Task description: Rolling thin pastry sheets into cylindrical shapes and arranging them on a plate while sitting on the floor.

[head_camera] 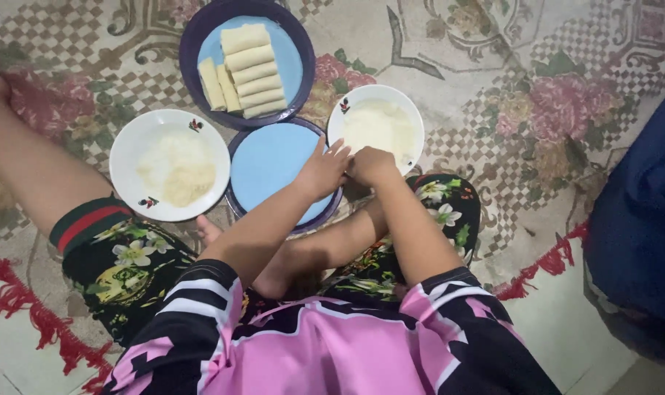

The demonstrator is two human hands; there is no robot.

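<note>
A person sits cross-legged on a patterned floral rug, both hands meeting at the near rim of a white plate (413,128) that holds a pale, thin wrapper sheet (376,128). The right hand (371,165) is curled, knuckles up, its fingertips at the sheet's near edge; whether it has a grip on the sheet cannot be told. The left hand (323,170) lies partly open beside it, fingers stretched toward the same edge, resting over the rim of an empty blue plate (270,164). To the left stands a white bowl (127,157) of pale shredded filling (177,168). Farther away, a dark-rimmed blue dish (292,55) carries six finished rolls (248,69) laid side by side.
</note>
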